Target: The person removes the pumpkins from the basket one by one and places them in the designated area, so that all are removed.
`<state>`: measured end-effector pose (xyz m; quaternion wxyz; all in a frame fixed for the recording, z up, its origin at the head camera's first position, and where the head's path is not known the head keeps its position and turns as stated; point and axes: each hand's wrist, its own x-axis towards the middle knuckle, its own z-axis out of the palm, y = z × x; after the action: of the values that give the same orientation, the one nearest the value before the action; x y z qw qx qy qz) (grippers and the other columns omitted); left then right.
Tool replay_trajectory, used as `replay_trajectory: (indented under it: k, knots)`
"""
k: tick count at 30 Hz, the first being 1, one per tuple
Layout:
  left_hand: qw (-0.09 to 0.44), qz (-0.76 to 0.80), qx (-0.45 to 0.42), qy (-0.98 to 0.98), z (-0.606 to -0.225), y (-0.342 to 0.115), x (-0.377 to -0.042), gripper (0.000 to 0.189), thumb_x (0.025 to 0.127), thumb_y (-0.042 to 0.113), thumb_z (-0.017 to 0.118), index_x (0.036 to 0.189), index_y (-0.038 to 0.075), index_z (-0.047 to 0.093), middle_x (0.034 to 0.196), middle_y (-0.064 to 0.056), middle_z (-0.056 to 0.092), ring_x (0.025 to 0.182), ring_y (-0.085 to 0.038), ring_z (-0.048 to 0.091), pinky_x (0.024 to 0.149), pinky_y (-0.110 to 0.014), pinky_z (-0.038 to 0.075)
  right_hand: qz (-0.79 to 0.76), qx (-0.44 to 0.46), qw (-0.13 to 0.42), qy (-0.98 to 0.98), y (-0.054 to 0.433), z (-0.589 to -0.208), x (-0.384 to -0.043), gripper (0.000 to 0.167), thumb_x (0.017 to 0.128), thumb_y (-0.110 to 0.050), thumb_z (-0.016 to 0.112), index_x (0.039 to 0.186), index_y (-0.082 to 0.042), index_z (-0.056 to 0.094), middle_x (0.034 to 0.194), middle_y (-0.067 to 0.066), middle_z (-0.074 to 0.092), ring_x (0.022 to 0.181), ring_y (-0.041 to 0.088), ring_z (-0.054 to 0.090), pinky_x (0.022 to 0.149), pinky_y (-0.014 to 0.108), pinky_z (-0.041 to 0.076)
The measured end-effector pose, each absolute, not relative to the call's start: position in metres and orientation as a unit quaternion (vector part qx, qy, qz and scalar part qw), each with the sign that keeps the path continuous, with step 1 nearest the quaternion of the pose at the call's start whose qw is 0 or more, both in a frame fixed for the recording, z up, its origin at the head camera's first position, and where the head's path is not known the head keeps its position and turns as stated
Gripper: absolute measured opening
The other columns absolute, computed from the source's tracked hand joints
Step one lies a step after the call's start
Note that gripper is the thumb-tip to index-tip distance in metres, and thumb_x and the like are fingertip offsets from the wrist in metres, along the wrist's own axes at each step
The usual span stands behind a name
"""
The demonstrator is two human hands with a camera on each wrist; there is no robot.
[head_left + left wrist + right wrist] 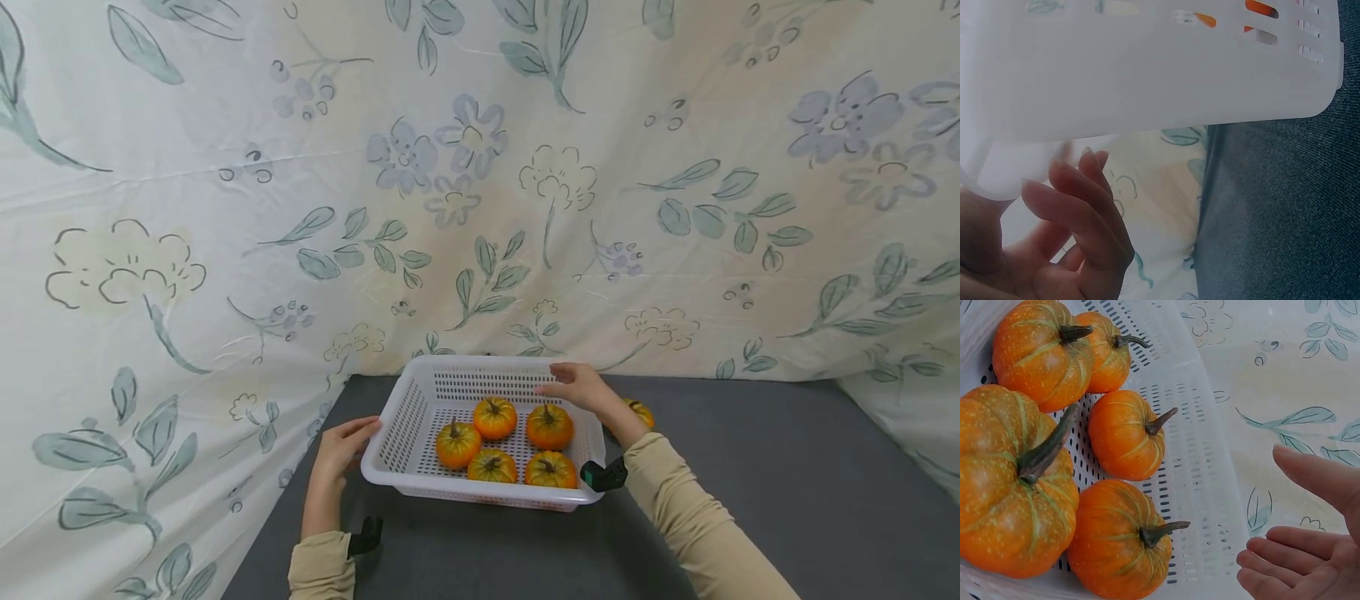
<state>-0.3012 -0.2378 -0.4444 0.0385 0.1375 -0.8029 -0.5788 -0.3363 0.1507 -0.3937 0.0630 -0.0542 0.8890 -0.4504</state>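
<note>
A white perforated plastic basket [450,485] stands on the dark table, holding several small orange pumpkins [550,427] with green-brown stems. At its left end my left hand [337,454] holds the rim. In the left wrist view, the curved fingers [1085,209] lie under that rim, beside the outer wall [1147,75]. My right hand [583,388] hovers over the basket's back right part. Its fingers and thumb are spread with nothing between them, as the right wrist view also shows, apart from the nearest pumpkin [1121,540].
Another pumpkin [640,412], with darker markings, lies on the table right of the basket, partly hidden by my right forearm. A dark grey cloth [750,475] covers the table. Behind it hangs a floral curtain [480,208].
</note>
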Motion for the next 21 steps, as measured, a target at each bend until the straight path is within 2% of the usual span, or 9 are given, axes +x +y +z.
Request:
replay_trajectory:
  k: [8,21]
  knots:
    - [0.035,-0.574,0.133,-0.807,-0.445,-0.238,-0.301,0.048,0.091,0.034,0.067,0.126,0.001,0.063,0.12,-0.02,0.067,0.079,-0.011,0.067,0.071,-0.033,0.054,-0.444,-0.05,0.08,0.891,0.144,-0.396,-0.334,0.074,0.091,-0.034,0.066,0.146,0.007,0.036,0.151,0.027,0.038,0.139,0.043,0.039,0.11,0.055,0.035]
    - [0.037,-0.58,0.131,-0.803,-0.447,-0.238,-0.304,0.048,0.091,0.034,0.068,0.126,0.001,0.063,0.121,-0.022,0.065,0.079,-0.011,0.067,0.07,-0.033,0.054,-0.425,-0.023,0.08,0.901,0.133,-0.407,-0.334,0.071,0.088,-0.032,0.071,0.137,0.012,0.045,0.143,0.032,0.046,0.13,0.045,0.048,0.106,0.056,0.04]
